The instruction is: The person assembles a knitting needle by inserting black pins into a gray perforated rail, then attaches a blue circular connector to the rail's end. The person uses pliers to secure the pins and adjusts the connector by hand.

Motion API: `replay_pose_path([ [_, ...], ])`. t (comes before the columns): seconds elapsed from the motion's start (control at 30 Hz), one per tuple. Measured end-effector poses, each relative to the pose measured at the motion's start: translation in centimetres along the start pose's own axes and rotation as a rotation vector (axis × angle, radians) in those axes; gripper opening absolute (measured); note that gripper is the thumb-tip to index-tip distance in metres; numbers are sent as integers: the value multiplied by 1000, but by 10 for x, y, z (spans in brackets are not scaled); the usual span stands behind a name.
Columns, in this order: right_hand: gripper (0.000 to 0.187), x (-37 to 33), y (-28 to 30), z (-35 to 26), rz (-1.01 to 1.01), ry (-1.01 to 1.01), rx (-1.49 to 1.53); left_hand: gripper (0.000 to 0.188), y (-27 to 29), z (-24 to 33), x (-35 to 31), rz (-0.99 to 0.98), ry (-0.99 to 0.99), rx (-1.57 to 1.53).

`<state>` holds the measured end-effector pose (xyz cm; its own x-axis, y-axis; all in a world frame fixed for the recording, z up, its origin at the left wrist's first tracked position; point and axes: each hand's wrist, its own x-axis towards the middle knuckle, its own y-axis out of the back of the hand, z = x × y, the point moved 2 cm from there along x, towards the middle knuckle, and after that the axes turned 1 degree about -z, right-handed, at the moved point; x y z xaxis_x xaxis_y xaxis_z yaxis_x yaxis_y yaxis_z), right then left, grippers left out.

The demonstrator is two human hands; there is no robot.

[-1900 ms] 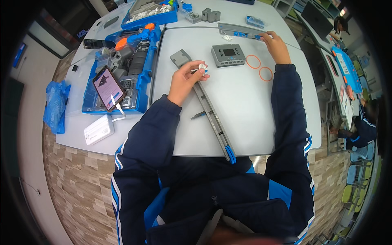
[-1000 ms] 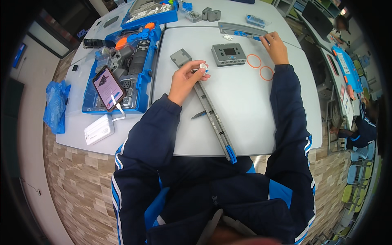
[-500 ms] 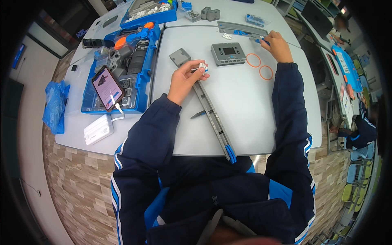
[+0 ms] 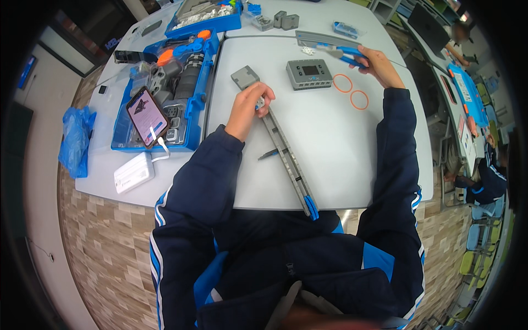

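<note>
1. Head view, left side: the left hand (image 4: 248, 107) rests on the upper end of a long grey beam (image 4: 286, 157) lying slantwise across the white table (image 4: 341, 159). Its fingers curl down onto a small white piece at that end, seemingly pinning the beam flat; I cannot tell whether they actually pinch it.
2. Head view, right side: the right hand (image 4: 378, 65) is stretched to the far edge, closed around a blue-handled tool (image 4: 342, 52) lying over a second grey beam (image 4: 324, 39), well apart from the left hand.
3. Between the hands sit a grey control brick with a small screen (image 4: 309, 73) and two orange rubber rings (image 4: 351, 91), laid within easy reach.
4. To the left, a blue parts tray (image 4: 190, 118) holds a phone (image 4: 147, 116), propped face-up as if for viewing.
</note>
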<state>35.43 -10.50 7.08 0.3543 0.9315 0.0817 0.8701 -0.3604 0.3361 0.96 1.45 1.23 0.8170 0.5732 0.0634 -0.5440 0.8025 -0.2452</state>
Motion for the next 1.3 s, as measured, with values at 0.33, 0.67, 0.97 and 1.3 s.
replay_pose_path([
  [0.33, 51, -23, -80, -44, -418, -90, 21, 17, -22, 15, -14, 91, -392, 626],
  [0.67, 48, -19, -46, -40, -288, -88, -84, 16, -20, 25, -12, 126, -392, 730],
  [0.97, 36, -9, 52, 76, 393, 4, 817, 20, -34, 34, 151, -120, -465, 1360],
  [1.3, 35, -15, 74, 126, 483, 83, 1160, 27, -41, -43, 272, 76, -232, 1386],
])
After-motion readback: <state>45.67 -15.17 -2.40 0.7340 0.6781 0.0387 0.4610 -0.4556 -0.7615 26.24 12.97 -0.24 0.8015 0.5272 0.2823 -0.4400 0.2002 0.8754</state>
